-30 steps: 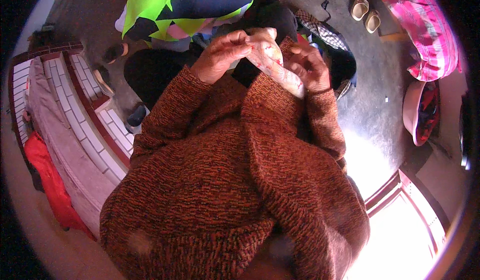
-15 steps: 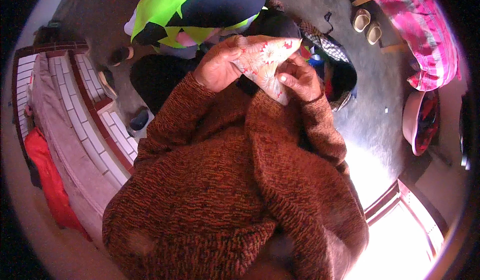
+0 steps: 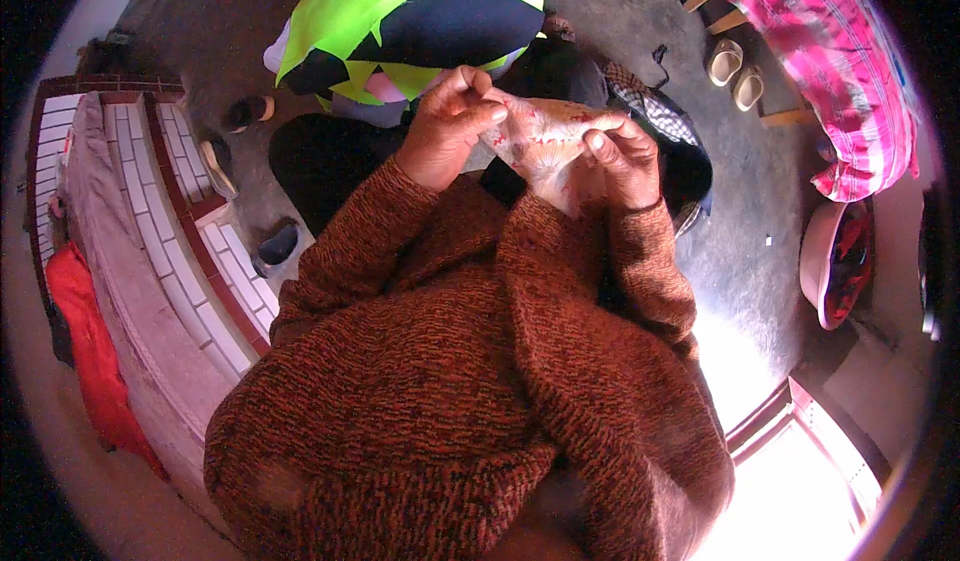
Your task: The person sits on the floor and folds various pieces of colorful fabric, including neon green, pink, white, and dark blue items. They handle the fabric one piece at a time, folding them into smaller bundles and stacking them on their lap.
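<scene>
A piece of thin pale fabric with a red floral print [image 3: 545, 141] is stretched between my hands in front of my chest. My left hand [image 3: 447, 129] pinches its upper left corner between thumb and fingers. At the upper right edge, my right hand [image 3: 625, 159] grips it the same way, thumb toward me. The cloth's lower part hangs down close to my brown knitted sweater [image 3: 430, 341]. Whether it is a finished item or a loose piece, I cannot tell.
Ahead lies a bright green and black cloth heap [image 3: 440, 31]. Pale clogs [image 3: 725, 63] stand beside a pink plaid cloth [image 3: 830, 71]. At right is a pink basin [image 3: 822, 261] with dark red contents. A white-and-brown brick-patterned structure [image 3: 140, 191] runs along the left, near red cloth [image 3: 85, 341].
The fabric's top edge has turned from slanted to nearly level and is pulled wider. My left hand has shifted slightly right and changed its grip to a thumb pinch.
</scene>
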{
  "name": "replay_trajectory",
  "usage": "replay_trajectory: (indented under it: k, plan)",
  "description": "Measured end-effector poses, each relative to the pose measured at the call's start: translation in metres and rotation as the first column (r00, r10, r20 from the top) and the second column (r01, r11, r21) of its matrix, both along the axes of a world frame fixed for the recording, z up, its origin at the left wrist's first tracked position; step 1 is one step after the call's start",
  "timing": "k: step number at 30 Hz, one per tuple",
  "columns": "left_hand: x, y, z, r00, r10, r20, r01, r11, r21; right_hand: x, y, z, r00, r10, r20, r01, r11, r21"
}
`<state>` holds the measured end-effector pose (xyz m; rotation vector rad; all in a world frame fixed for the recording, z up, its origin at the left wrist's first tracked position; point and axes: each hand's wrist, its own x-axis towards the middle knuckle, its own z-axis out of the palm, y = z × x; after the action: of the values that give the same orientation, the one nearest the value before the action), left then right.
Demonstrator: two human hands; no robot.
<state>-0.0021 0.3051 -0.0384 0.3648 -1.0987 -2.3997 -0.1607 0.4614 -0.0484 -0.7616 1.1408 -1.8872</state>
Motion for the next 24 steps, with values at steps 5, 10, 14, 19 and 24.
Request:
replay_trajectory:
  k: [5, 10, 14, 19, 24]
  plan:
    - [0.000, 0.010, 0.032, 0.981, 0.061, 0.182, -0.010, 0.964, -0.267, -0.007, -0.007, 0.007, 0.925, -0.241, -0.294, 0.228, 0.971, -0.079]
    - [0.000, 0.011, 0.027, 0.965, 0.099, 0.243, 0.033, 0.873, -0.487, -0.007, -0.008, 0.028, 0.977, -0.123, -0.172, 0.096, 0.983, -0.159]
    - [0.000, 0.008, 0.023, 0.953, 0.061, 0.296, 0.108, 0.846, -0.522, -0.007, -0.005, 0.025, 0.995, -0.027, -0.095, 0.018, 0.995, -0.093]
    - [-0.014, 0.005, 0.035, 0.921, 0.386, 0.057, 0.034, 0.067, -0.997, -0.004, -0.007, 0.024, 0.983, -0.043, -0.179, 0.033, 0.998, -0.058]
    - [-0.030, 0.007, 0.033, 0.963, 0.264, 0.049, 0.059, -0.029, -0.998, -0.005, -0.004, 0.025, 0.933, -0.005, -0.359, -0.011, 0.999, -0.043]
